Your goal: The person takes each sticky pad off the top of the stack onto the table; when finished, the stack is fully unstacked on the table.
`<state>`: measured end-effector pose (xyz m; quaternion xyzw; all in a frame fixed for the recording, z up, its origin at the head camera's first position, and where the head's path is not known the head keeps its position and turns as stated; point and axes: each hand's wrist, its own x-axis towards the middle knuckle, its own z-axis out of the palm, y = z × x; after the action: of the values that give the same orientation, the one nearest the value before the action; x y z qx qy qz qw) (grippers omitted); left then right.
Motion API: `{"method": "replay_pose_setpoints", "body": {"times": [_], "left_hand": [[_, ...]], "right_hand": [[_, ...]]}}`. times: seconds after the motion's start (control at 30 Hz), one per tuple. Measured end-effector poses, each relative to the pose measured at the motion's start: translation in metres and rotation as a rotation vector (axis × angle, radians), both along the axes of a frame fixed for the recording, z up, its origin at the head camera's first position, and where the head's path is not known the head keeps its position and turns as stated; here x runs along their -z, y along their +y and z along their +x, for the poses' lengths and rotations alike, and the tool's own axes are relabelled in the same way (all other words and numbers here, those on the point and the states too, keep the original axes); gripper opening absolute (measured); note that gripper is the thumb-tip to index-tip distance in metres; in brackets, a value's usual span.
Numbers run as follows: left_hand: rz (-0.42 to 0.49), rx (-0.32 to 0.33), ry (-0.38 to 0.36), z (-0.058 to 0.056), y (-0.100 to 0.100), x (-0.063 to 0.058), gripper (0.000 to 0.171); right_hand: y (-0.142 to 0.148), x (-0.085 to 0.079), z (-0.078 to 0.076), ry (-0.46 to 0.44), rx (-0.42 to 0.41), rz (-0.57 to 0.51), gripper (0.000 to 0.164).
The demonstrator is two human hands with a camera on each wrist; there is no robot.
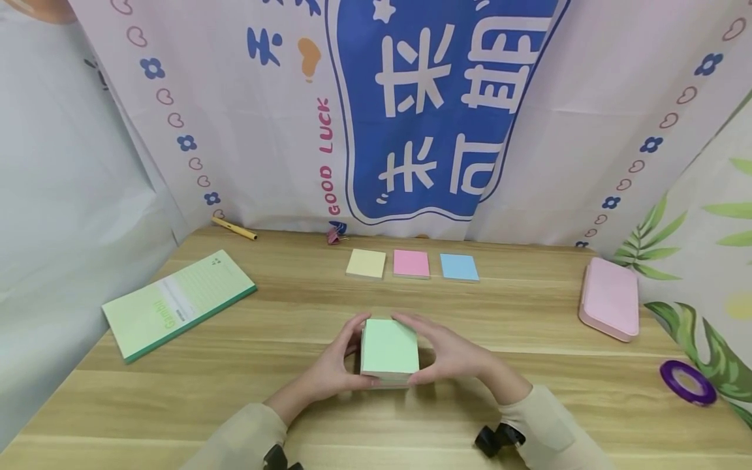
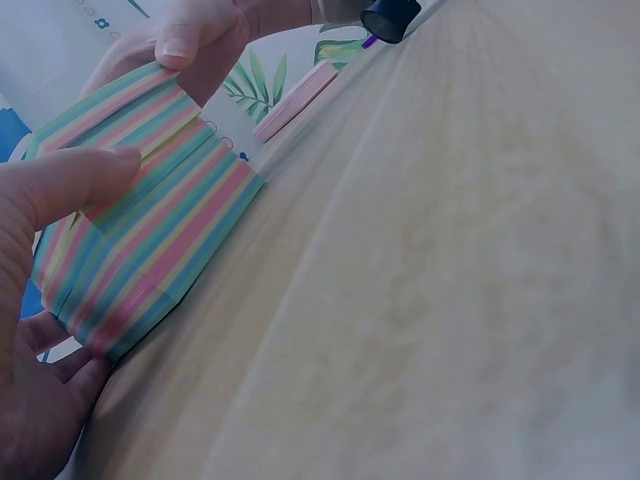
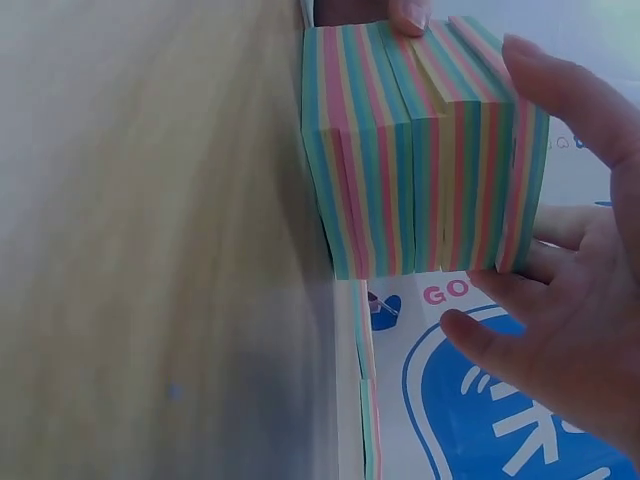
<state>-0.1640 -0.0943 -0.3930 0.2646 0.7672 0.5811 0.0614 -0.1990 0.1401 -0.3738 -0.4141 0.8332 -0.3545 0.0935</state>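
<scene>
A thick stack of sticky note pads point(image 1: 390, 346) stands on the table near its front, between both hands. Its top sheet is pale green, and its sides show stripes of pink, yellow, green and blue point(image 3: 400, 160). My left hand point(image 1: 335, 369) holds the stack from the left, thumb on the near side and fingers round the far side. From the right, my right hand point(image 1: 455, 352) grips it, thumb at the near right corner and index finger at the far edge. One pad layer sits slightly out of line in the right wrist view.
Behind the stack lie a yellow pad point(image 1: 366, 263), a pink pad point(image 1: 411, 264) and a blue pad point(image 1: 459, 267). At left are a green notepad point(image 1: 182, 303) and a yellow pen point(image 1: 234, 228). A pink case point(image 1: 610, 298) and purple tape roll point(image 1: 665, 371) lie right; a binder clip point(image 1: 334, 235) sits at the back.
</scene>
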Motion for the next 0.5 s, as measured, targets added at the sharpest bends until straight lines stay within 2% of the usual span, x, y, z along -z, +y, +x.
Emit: {"method": "replay_pose_setpoints", "body": {"times": [0.13,0.27,0.4,0.5], "left_hand": [[0.002,0.002,-0.009,0.000,0.000,0.000,0.089],[-0.005,-0.006,-0.013,0.001,-0.001,0.000,0.089],[-0.011,-0.018,-0.012,0.001,0.000,-0.001,0.088],[-0.009,-0.021,-0.015,0.001,0.000,-0.001,0.088]], "right_hand": [[0.003,-0.004,0.005,0.041,0.027,0.023,0.091],[0.005,-0.005,0.009,0.088,0.072,-0.016,0.090],[0.009,-0.006,0.009,0.098,0.174,-0.054,0.090],[0.016,-0.006,0.002,0.066,0.281,-0.122,0.091]]}}
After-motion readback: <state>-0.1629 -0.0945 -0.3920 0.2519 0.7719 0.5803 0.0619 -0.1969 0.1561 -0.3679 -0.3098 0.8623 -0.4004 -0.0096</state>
